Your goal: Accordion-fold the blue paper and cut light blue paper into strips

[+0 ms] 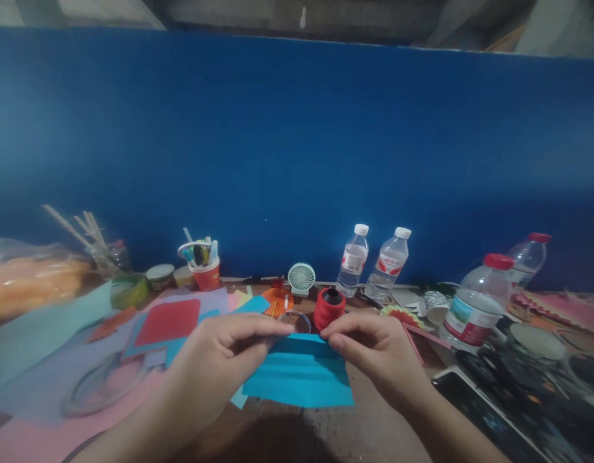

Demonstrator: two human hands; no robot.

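Note:
A sheet of blue paper (299,379) with crosswise creases hangs between my two hands above the table. My left hand (217,360) pinches its top left edge between thumb and fingers. At the top right corner, my right hand (378,350) grips the same edge with thumb and forefinger. The top strip of the paper looks folded over. Just behind that edge stands a red spool of thread (330,308), close to my right fingertips. A clear ring-shaped object (296,319) lies partly hidden behind the paper.
Coloured paper sheets (97,360) cover the left side, with a red square (168,321) on top. Behind are a red cup of tools (206,273), a small fan (301,278) and water bottles (353,260). To the right lie a phone (490,418) and a large bottle (477,308).

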